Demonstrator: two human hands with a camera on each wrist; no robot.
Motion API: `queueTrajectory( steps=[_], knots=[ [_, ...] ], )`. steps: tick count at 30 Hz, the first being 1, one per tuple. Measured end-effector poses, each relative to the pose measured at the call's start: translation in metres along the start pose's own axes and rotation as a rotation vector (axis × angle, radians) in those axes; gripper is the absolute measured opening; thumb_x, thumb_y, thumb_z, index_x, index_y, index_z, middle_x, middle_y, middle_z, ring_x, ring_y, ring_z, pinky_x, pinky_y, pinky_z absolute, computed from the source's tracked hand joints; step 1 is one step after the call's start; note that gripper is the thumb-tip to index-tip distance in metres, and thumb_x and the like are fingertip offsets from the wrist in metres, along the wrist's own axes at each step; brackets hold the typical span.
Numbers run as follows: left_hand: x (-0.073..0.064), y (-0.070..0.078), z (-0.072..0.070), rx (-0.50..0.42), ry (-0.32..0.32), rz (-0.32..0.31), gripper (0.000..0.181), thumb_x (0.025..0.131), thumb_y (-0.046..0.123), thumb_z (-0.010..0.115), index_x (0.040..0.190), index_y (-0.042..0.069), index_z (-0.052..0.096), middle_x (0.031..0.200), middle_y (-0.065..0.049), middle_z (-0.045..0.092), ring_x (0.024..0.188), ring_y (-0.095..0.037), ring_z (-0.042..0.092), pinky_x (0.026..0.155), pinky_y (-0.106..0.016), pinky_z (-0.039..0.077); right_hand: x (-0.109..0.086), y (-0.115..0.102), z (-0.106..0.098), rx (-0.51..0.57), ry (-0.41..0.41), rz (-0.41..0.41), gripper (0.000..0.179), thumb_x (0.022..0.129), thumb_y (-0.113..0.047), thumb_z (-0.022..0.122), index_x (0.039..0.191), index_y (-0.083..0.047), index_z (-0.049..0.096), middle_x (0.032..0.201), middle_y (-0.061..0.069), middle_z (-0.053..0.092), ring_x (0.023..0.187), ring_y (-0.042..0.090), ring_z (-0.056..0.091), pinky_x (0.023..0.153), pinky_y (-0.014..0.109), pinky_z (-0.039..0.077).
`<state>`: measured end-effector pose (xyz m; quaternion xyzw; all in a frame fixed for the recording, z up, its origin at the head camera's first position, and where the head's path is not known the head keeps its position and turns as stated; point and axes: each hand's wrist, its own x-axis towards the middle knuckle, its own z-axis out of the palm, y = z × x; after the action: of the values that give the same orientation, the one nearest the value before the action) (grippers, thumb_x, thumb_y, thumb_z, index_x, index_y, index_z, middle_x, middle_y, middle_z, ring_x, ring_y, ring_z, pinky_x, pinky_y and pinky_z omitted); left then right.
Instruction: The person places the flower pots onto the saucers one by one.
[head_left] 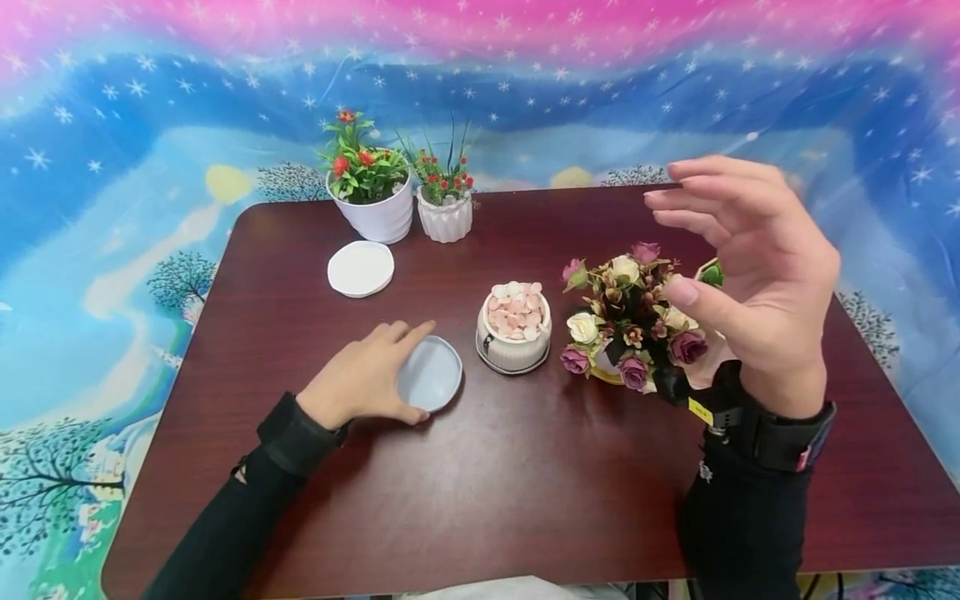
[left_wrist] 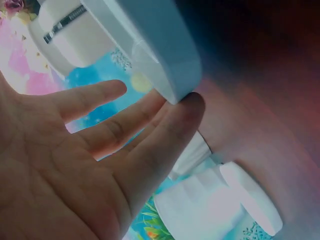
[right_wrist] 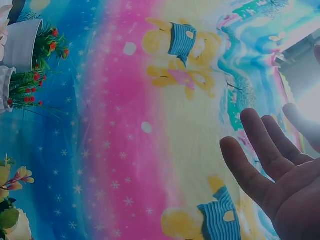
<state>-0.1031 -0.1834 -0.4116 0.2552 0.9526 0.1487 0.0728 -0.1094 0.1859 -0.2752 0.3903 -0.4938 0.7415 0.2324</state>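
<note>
In the head view my left hand (head_left: 363, 375) lies around the left side of a shallow grey saucer (head_left: 431, 375), thumb at its near edge and index finger at its far edge. The left wrist view shows long, spread fingers, one fingertip right at the rim of the saucer (left_wrist: 165, 50). Just right of it stands a cream pot (head_left: 513, 329) filled with pale pink pieces, on its own saucer. High over the table's right side, my right hand (head_left: 757, 258) is raised with fingers apart and nothing in it, partly overlapping a pot of purple and cream roses (head_left: 630, 325).
A white pot with red flowers (head_left: 375, 204) and a small ribbed pot (head_left: 446, 217) stand at the back left of the dark brown table (head_left: 480, 500). In front of them lies a white saucer (head_left: 361, 268). A patterned cloth (head_left: 525, 83) hangs behind.
</note>
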Motion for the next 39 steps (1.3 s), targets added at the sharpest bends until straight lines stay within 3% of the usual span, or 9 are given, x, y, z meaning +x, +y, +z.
queueTrajectory(
  steps=[16,29,32,34,39],
  knots=[
    [-0.022,0.022,0.015,-0.017,-0.038,0.036,0.12,0.061,0.049,0.099,0.162,0.013,0.045,0.131,-0.013,0.06,0.106,-0.03,0.064,0.081,-0.048,0.06,0.003,0.001,0.004,0.002,-0.05,-0.015,0.056,0.075,0.005,0.094,0.117,0.022,0.061,0.128,0.034,0.06,0.113,0.038,0.069,0.104,0.04,0.056],
    [-0.031,0.028,0.031,0.018,0.022,0.077,0.114,0.053,0.048,0.101,0.153,0.017,0.056,0.129,-0.012,0.059,0.105,-0.03,0.066,0.074,-0.044,0.06,0.0,-0.001,0.01,-0.066,-0.064,0.065,0.055,0.078,0.003,0.093,0.121,0.02,0.063,0.132,0.028,0.062,0.115,0.034,0.069,0.105,0.039,0.054],
    [-0.031,0.026,0.032,0.025,0.004,0.096,0.12,0.054,0.057,0.1,0.157,0.018,0.052,0.131,-0.011,0.058,0.11,-0.032,0.064,0.082,-0.048,0.059,-0.001,-0.003,0.011,-0.084,-0.065,0.075,0.055,0.078,0.003,0.093,0.122,0.02,0.064,0.133,0.028,0.062,0.115,0.034,0.069,0.105,0.039,0.054],
    [-0.028,0.022,0.029,0.005,-0.03,0.097,0.125,0.055,0.066,0.098,0.16,0.02,0.049,0.138,-0.013,0.056,0.125,-0.039,0.061,0.094,-0.055,0.057,-0.002,-0.004,0.012,-0.084,-0.065,0.076,0.055,0.078,0.003,0.093,0.122,0.02,0.064,0.132,0.028,0.062,0.115,0.034,0.069,0.105,0.039,0.054],
    [-0.02,0.003,0.014,-0.119,-0.078,0.022,0.126,0.062,0.078,0.09,0.164,0.02,0.044,0.162,-0.017,0.045,0.154,-0.05,0.033,0.114,-0.07,0.039,0.006,-0.002,0.017,-0.114,-0.087,0.081,0.056,0.079,0.0,0.093,0.123,0.018,0.064,0.132,0.026,0.063,0.117,0.034,0.067,0.106,0.04,0.053]
  ],
)
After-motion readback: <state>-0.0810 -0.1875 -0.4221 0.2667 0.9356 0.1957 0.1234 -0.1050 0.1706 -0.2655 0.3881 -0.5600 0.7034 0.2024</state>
